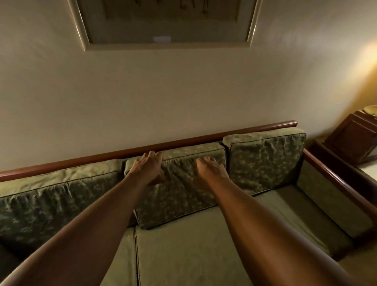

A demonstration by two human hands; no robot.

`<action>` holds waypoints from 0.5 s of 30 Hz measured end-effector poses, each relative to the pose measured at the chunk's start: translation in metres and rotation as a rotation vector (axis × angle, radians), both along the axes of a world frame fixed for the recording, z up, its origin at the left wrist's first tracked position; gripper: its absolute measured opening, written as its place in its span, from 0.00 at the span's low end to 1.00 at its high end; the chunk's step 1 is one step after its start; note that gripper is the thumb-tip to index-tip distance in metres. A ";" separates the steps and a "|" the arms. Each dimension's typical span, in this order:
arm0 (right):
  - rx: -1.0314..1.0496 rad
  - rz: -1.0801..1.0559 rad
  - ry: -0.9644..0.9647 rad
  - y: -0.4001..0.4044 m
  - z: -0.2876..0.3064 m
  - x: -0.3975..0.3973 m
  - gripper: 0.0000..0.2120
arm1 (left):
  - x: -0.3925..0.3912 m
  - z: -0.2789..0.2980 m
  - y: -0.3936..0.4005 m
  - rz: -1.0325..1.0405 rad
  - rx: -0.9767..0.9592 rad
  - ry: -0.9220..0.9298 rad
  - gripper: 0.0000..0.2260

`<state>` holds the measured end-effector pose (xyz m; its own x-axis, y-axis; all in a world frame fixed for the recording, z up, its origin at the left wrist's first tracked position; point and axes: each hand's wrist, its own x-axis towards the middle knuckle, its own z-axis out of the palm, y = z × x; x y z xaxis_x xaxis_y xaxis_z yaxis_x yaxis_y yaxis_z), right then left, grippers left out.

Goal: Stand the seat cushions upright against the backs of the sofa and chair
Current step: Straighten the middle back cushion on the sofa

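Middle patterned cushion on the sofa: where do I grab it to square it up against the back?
Grip the middle cushion along its top edge, coming from the front and above. It leans tilted, that edge sits free below the wooden rail, and both the left hand and right hand are already there.

A person is reaching both bare arms toward a green sofa [199, 252] standing against a pale wall [142, 96]. The left hand [148, 166] is lying on the upper left part of the middle cushion [180, 192], fingers spread near its top edge at 12 o'clock. The right hand [211, 168] is resting palm down on the same cushion, toward 1 o'clock. That cushion is leaning tilted against the sofa back. A left cushion [49, 196] is sitting at 9 o'clock and a right cushion [267, 160] is standing upright at 2 o'clock. A framed picture [163, 21] is hanging at 12 o'clock; a dark wooden box [356, 136] is sitting at 3 o'clock.
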<state>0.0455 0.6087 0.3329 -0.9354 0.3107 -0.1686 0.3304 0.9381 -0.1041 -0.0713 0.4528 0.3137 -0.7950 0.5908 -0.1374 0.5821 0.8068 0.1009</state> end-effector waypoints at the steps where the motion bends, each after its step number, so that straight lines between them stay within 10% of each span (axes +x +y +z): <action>1: -0.012 0.002 -0.006 0.010 -0.004 -0.013 0.20 | -0.011 -0.004 0.009 0.015 -0.010 -0.016 0.27; 15: -0.055 0.318 -0.151 0.113 -0.119 -0.212 0.26 | -0.149 -0.112 0.098 0.186 -0.087 -0.096 0.23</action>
<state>-0.1662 0.7220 0.2144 -0.9470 -0.0057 -0.3211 0.0379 0.9909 -0.1293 -0.2198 0.5508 0.2017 -0.8701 0.4176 -0.2620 0.4134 0.9076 0.0736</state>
